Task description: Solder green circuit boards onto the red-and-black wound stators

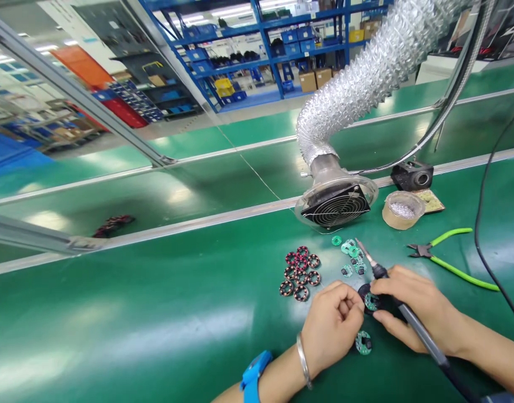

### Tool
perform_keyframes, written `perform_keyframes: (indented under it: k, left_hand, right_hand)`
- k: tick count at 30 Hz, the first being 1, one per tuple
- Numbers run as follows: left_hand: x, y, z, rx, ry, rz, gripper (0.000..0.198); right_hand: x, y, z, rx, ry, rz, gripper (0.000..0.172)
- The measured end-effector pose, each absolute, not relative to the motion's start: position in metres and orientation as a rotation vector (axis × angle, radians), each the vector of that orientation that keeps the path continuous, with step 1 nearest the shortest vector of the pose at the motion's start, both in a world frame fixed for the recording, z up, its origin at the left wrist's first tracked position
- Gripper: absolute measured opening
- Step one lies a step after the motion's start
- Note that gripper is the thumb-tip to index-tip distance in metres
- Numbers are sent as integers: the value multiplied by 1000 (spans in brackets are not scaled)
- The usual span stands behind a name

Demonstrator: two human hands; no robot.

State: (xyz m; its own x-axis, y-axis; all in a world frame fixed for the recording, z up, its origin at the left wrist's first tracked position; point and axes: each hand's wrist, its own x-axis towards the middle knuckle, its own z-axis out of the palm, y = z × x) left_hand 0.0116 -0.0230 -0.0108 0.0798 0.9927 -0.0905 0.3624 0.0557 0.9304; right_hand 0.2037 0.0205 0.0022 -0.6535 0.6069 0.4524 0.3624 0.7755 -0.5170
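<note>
Both hands are low on the green surface [164, 313], close together, nearly touching. The left hand [332, 324] is curled tight, thumb and fingers pinched on the left edge of a small round part [371, 301], black underneath with a green board on top. The right hand [411, 313] is wrapped around a soldering iron [420, 333], gripped like a pen, and its fingertips press on the same round part from the other side. The iron's tip points up and away to the left, over a scatter of little green boards [351, 254], not on the part. So the round part sits right between the two hands, held just off or on the surface; I can't tell which.

Just below it, another green ring board [363, 342] lies flat on the surface. To the left, a cluster of copper-wound coils [301, 273], packed together. Behind them, a fan [335, 206] on a silver hose [378, 67]. To its right, a tape roll [402, 209], and green-handled cutters [449, 258] lie near the right hand. A blue watch [254, 372] and a metal bangle [303, 358] are on the left wrist.
</note>
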Motion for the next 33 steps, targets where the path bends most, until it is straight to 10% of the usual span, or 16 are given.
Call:
perform_keyframes:
  k: [33]
  left_hand:
    - [2, -20, -16, 2106, 1139, 1066, 20]
  right_hand:
    - [204, 22, -12, -623, -2344, 661, 31]
